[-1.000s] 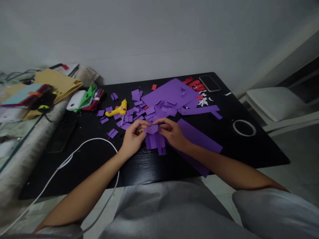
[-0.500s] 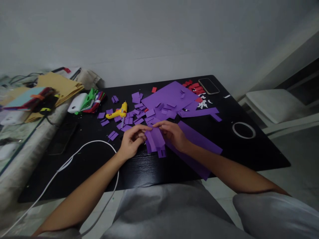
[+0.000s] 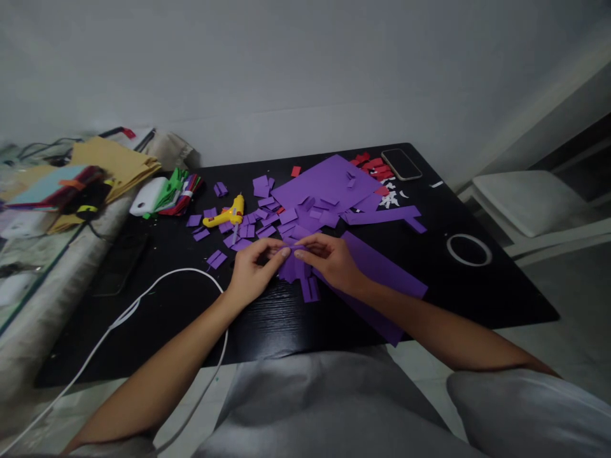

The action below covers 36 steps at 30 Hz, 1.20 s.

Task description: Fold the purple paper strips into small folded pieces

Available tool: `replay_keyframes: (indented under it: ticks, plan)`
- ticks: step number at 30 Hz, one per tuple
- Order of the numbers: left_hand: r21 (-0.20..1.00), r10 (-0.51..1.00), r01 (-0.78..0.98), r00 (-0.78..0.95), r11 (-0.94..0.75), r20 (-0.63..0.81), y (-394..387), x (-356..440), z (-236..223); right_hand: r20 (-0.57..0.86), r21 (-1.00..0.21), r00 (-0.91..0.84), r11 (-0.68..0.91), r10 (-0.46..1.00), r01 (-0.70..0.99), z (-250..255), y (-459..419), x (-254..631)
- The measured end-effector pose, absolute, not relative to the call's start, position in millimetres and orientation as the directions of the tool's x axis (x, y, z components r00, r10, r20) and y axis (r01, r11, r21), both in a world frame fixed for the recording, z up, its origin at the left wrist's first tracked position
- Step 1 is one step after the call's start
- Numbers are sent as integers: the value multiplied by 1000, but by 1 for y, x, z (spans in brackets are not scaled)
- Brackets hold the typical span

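Note:
My left hand (image 3: 255, 269) and my right hand (image 3: 329, 259) meet over the middle of the black table (image 3: 267, 318). Both pinch the top edge of a small purple paper piece (image 3: 292, 267), fingertips almost touching. More small folded purple pieces (image 3: 310, 289) lie just under and in front of it. A long purple paper sheet (image 3: 382, 277) lies under my right wrist. Several cut purple rectangles (image 3: 260, 222) are scattered beyond my hands, next to a yellow glue gun (image 3: 224, 216).
A large purple sheet (image 3: 329, 181), red scraps (image 3: 372, 165) and a phone (image 3: 401, 163) lie at the far right. A tape ring (image 3: 468, 249) sits at right. A white cable (image 3: 143, 299) curves at left. Coloured paper stacks (image 3: 176, 191) and a white device (image 3: 146, 196) sit far left.
My fingers have drawn together and folded the purple piece narrower; half a second ago it was held flatter and wider between my hands.

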State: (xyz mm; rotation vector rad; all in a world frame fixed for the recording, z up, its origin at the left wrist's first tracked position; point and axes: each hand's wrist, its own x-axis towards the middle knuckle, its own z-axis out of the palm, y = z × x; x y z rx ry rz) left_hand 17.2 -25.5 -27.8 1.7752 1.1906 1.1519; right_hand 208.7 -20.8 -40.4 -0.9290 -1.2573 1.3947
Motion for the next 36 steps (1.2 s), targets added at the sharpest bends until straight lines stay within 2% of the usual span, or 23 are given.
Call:
replay_keyframes:
  ticks: [12,20,36]
  plan:
    - [841,927,390,174,-374,332,-27,18,-23,57,-984,-171,26,984,-177,-41,-22,209]
    - [813,916,422,179,-401,359,-28,16,-26,46,-993,-179,26,983,-115,-37,-22,210]
    - [891,948,324,135,-318,289,-27,18,-25,65,-995,-156,52,986,-88,-39,-21,211]
